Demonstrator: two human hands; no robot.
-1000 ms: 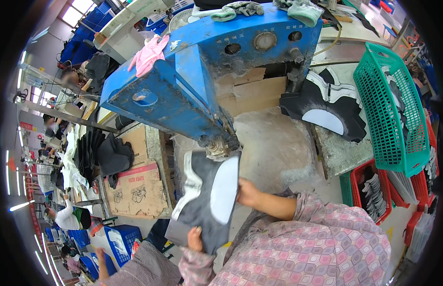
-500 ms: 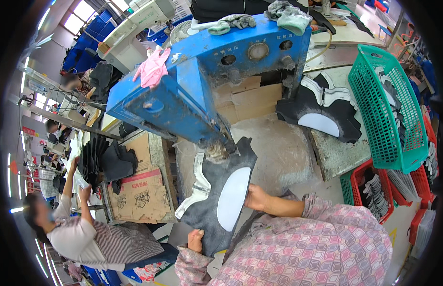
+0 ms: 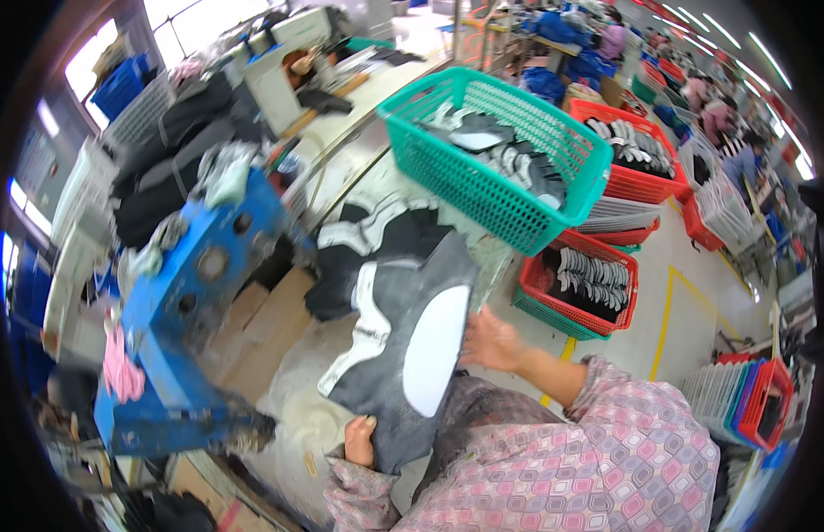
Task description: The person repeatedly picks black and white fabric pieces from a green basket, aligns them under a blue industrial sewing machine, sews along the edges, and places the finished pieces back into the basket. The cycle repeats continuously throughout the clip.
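One dark grey shoe upper (image 3: pixel 403 341), flat and floppy with a smooth white oval patch and white trim, hangs at picture centre between two hands. The left hand (image 3: pixel 360 441), at six o'clock of it, pinches its lower edge, thumb on top. The right hand (image 3: pixel 490 340), at three o'clock, grips its right edge with fingers curled behind. More cut pieces (image 3: pixel 376 239) lie stacked on the worktop (image 3: pixel 292 408) at twelve o'clock. One teal plastic lattice basket (image 3: pixel 509 168) and three red baskets (image 3: pixel 589 284) sit toward one and two o'clock. A blue metal machine (image 3: pixel 190 301) stands at nine o'clock.
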